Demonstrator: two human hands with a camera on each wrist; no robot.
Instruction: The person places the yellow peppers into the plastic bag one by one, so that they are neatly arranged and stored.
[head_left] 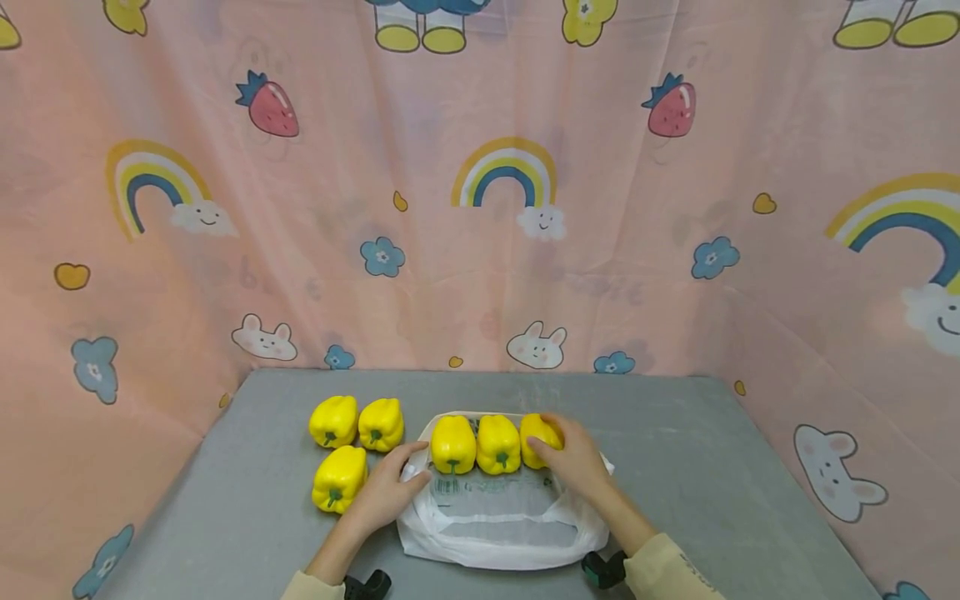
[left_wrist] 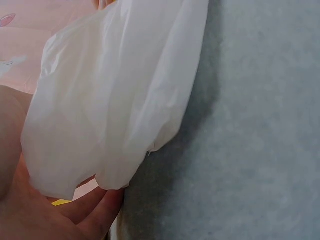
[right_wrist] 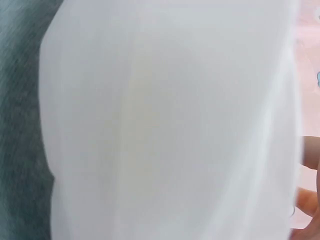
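A white plastic bag (head_left: 495, 546) lies on the table with its mouth spread open around a pale rim. Three yellow bell peppers stand in a row along its far side: a left one (head_left: 453, 446), a middle one (head_left: 498, 446) and a right one (head_left: 536, 433). My right hand (head_left: 577, 458) grips the right pepper between thumb and fingers. At the bag's left edge my left hand (head_left: 386, 492) holds the plastic, thumb and fingers around the edge. White plastic (left_wrist: 110, 100) fills much of the left wrist view and nearly all of the right wrist view, hiding the peppers there.
Left of the bag, three more yellow peppers sit on the grey table (head_left: 675, 467): two at the back (head_left: 333, 422) and one nearer pepper (head_left: 340, 481) beside my left wrist. A pink patterned curtain (head_left: 322, 183) hangs behind the table and along both sides.
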